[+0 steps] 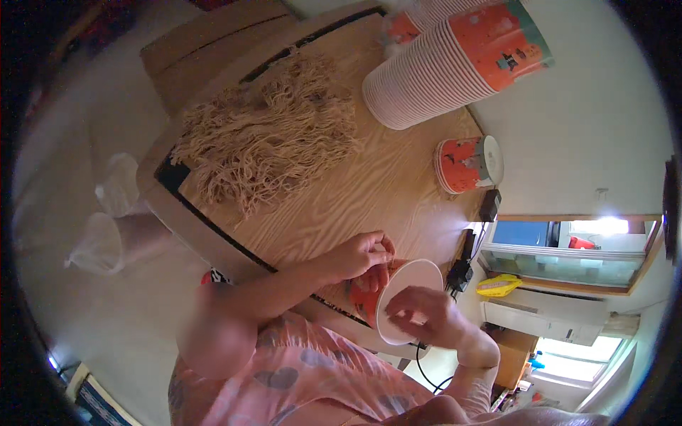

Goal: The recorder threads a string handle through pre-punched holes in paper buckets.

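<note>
A paper cup with a red patterned outside and a white inside lies tilted at the table's near edge, its wide mouth turned to the right. My left hand is closed at the cup's rim and outer wall, fingers curled against it. In front of the cup's mouth, partly inside it, is my right hand with bent fingers drawn together. Whatever those fingers hold, if anything, cannot be made out. Beyond my left hand, a spread bundle of beige, stringy strands covers part of the wooden table.
A long nested stack of red and white paper cups lies at the far right. A shorter cup stack sits nearer, beside a black power adapter and cables. A cardboard box stands beyond the table; clear plastic bags lie on the floor.
</note>
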Available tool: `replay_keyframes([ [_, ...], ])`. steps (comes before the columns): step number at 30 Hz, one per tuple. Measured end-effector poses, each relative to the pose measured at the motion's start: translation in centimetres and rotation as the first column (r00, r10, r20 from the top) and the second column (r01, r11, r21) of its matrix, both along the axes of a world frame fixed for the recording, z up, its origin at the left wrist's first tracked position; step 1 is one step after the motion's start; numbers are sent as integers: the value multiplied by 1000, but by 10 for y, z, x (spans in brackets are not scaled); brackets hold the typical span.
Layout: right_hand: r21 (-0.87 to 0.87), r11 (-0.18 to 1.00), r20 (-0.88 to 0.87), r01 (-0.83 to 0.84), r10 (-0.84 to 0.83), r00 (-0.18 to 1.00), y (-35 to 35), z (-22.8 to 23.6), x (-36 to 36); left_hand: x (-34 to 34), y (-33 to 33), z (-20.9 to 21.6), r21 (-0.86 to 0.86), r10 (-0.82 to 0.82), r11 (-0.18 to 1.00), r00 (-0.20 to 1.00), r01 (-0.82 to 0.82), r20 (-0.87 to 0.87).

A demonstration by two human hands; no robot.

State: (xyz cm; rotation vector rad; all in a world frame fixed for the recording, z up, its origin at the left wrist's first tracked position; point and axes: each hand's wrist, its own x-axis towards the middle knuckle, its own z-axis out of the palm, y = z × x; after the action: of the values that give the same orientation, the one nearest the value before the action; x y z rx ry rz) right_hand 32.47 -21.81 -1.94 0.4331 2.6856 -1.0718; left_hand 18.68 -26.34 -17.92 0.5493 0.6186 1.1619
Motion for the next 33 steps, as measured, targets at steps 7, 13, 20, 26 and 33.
replay_keyframes([
  [7, 500, 712, 142, -493, 494, 858, -26, -18, -37, 6, 7, -5, -115, -40, 991, 983, 62, 180],
  [13, 345, 939, -50, -14, 33, 998, 41, -15, -31, -7, 3, 0, -163, -79, 980, 971, 117, 224],
  [20, 218, 976, 153, 1, -35, 988, 69, -18, -7, 11, 5, 0, -95, 14, 995, 999, -11, 39],
  [26, 196, 972, 162, 129, -162, 973, 67, -19, 3, 13, 5, 9, 221, 283, 951, 894, -215, -347],
  [33, -246, 929, 112, 277, -257, 960, 75, -67, 21, 15, 3, 23, 329, 417, 899, 794, -289, -442],
])
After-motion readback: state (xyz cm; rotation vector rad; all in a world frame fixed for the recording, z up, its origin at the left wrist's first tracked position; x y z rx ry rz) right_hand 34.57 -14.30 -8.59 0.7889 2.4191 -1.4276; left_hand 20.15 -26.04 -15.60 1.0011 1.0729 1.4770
